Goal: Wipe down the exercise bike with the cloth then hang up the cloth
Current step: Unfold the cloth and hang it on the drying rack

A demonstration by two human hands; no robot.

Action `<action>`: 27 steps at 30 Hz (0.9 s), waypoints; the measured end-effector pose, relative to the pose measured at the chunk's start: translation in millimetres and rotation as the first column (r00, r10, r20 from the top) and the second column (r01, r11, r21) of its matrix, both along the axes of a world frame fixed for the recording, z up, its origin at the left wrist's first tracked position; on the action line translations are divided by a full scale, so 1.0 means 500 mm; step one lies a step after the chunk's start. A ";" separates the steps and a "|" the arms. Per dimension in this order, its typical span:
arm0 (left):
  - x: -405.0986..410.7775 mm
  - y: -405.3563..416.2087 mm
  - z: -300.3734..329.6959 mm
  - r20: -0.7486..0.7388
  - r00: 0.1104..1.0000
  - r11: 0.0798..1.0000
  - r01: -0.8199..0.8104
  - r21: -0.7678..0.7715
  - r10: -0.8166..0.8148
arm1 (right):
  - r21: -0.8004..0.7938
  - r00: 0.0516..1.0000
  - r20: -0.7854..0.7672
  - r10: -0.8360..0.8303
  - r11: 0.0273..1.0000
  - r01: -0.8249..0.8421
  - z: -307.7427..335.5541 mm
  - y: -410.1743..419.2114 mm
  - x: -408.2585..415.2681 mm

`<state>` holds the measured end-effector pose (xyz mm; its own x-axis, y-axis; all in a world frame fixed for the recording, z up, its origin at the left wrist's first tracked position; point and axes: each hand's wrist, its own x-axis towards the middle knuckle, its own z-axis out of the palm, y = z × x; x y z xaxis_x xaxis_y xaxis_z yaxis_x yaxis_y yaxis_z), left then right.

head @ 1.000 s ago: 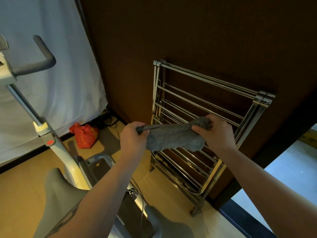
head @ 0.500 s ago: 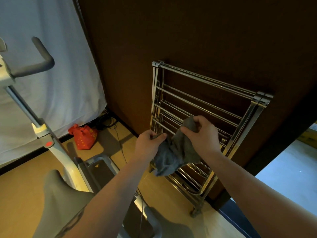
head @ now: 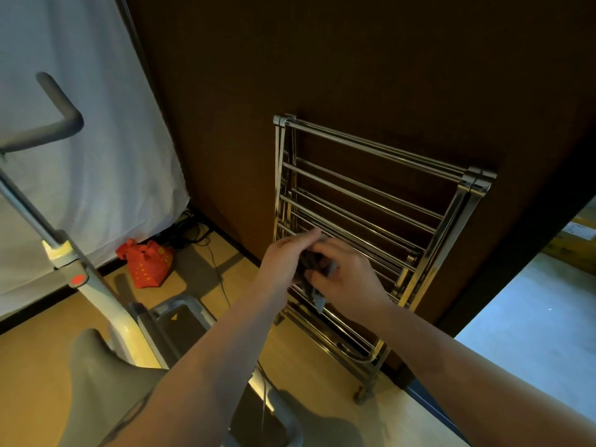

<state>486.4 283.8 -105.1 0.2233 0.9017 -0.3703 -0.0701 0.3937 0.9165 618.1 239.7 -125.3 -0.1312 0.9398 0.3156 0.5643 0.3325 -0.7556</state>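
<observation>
From the head camera, both hands meet at the centre, in front of the metal rack (head: pixel 371 201). The left hand (head: pixel 283 262) and the right hand (head: pixel 346 279) pinch the grey cloth (head: pixel 314 285) between them, fingers curled tight on it. The cloth is bunched, and one end hangs down. The exercise bike (head: pixel 80 285) stands at nine o'clock, with a red bag (head: pixel 145 262) on the floor behind it.
</observation>
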 end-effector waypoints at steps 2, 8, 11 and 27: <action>0.002 0.004 0.004 -0.047 0.999 0.998 -0.001 0.058 0.004 | -0.004 1.000 -0.022 -0.011 1.000 0.011 0.003 0.000 0.007; 0.015 0.009 0.021 -0.140 0.989 0.977 0.074 0.201 -0.046 | 0.063 0.988 -0.077 -0.137 0.988 0.142 0.009 -0.001 0.039; 0.018 0.011 0.037 -0.173 0.973 0.949 0.192 0.250 -0.151 | 0.089 0.963 -0.055 -0.262 0.960 0.266 0.018 0.003 0.061; 0.022 0.073 0.142 -0.686 0.574 0.404 0.814 0.418 -0.448 | -0.166 0.952 -0.006 -0.306 0.939 0.301 0.104 -0.039 0.144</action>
<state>497.5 320.5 -34.0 0.8288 0.5595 0.0028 0.3627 -0.5411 0.7588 690.2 220.0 -73.3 0.1754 0.9721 0.1560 0.5944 0.0217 -0.8039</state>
